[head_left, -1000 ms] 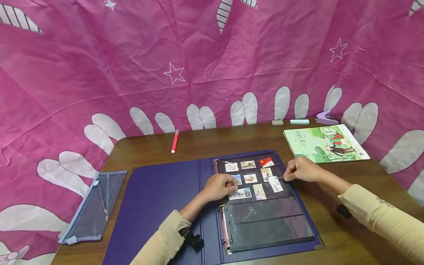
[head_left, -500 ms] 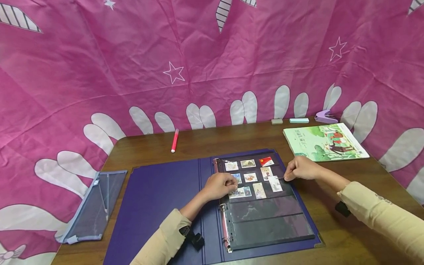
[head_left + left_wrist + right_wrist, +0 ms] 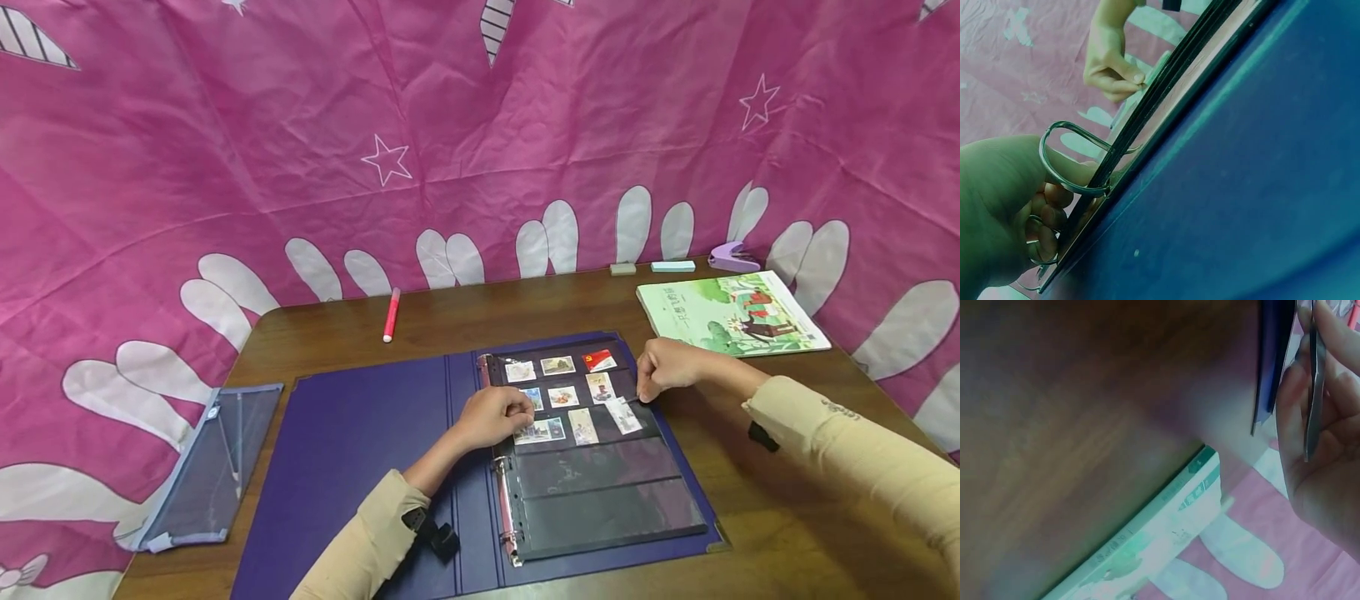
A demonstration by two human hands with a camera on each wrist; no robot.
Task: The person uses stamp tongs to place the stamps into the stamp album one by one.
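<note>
A stamp album (image 3: 360, 450) lies spread on the table, its black pocket page (image 3: 607, 510) bound by metal rings (image 3: 1054, 150). Several stamps fill the upper pocket rows. At the left of the third row, my left hand (image 3: 491, 417) pinches the page's pocket strip with curled fingers; its fingertips are partly hidden. My right hand (image 3: 667, 367) grips metal tweezers (image 3: 1315, 394) beside the page's right edge. Their tips reach a pale stamp (image 3: 623, 415) in the third row, which stands tilted and overlaps the stamp above it.
A green picture book (image 3: 735, 312) lies behind my right hand. Along the back edge are a purple stapler-like object (image 3: 733, 257), a light blue block (image 3: 672, 267) and a grey eraser-like block (image 3: 622, 269). A red marker (image 3: 391, 315) and a mesh zip pouch (image 3: 202, 467) lie leftward.
The tweezers and the pale stamp have tilted slightly, with my right hand shifting a little. My left hand keeps its place on the page. The head view has drifted slightly.
</note>
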